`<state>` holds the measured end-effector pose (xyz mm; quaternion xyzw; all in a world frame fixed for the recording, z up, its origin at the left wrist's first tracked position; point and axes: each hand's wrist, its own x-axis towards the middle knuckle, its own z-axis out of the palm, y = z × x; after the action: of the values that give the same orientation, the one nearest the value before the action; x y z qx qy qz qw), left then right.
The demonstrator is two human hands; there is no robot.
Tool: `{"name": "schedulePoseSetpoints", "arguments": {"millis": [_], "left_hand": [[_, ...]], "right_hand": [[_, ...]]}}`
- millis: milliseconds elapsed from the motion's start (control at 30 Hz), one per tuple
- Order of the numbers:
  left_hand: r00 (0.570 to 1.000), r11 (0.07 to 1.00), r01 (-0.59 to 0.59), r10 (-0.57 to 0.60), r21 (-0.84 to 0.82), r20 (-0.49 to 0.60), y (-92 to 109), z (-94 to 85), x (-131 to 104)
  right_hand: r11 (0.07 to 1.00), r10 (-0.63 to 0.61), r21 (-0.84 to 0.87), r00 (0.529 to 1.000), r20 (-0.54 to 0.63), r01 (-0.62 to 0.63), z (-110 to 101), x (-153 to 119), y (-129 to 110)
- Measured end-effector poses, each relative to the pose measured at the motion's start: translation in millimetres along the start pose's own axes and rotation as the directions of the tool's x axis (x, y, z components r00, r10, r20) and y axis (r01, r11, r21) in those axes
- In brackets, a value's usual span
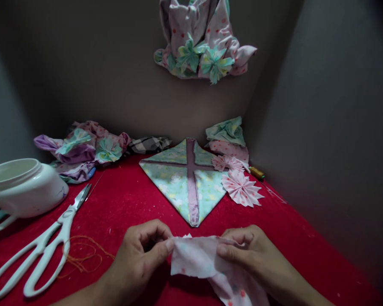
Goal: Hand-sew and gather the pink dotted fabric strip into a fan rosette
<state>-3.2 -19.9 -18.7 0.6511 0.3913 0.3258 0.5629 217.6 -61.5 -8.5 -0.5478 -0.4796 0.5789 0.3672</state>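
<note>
Between my hands is a strip of pink fabric (194,257) with red dots, its top edge pulled fairly straight. My left hand (143,250) pinches the strip's upper left corner between thumb and fingers. Farther along the same edge, my right hand (247,250) grips it, and the rest of the cloth hangs down below. Just beyond lies a diamond-shaped green patterned fabric piece (175,182) crossed by mauve bands. Two pleated pink fabric flowers, one in front (242,188) and one behind (228,162), rest at its right corner.
White-handled scissors (47,246) lie at left beside tangled orange thread (83,255). Behind them stands a white ceramic pot (28,191). Fabric pieces with green flowers (83,146) are heaped at the back left. Folded cloth (226,134) and a thread spool (257,172) sit back right. A flowered fabric item (204,46) hangs on the wall.
</note>
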Motion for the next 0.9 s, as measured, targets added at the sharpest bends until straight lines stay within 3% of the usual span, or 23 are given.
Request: {"name": "schedulePoseSetpoints", "arguments": {"millis": [267,733,800,900], "left_hand": [[1.0,0.998,0.015,-0.015,0.057,-0.008,-1,0.2,-1],[0.999,0.997,0.032,-0.03,0.073,-0.021,-4,0.1,0],[0.999,0.996,0.044,-0.042,0.072,-0.028,-2,0.5,1],[0.996,0.995,0.084,-0.082,0.061,-0.041,1,4.5,1]], "right_hand": [[0.993,-0.117,-0.014,0.989,-0.095,0.117,3,-4,-4],[0.989,-0.148,-0.035,0.983,-0.112,0.145,5,-6,-11],[0.967,-0.246,-0.113,0.957,-0.153,0.23,1,-12,-16],[0.884,-0.466,-0.136,0.862,-0.198,0.446,-3,-26,-22]]}}
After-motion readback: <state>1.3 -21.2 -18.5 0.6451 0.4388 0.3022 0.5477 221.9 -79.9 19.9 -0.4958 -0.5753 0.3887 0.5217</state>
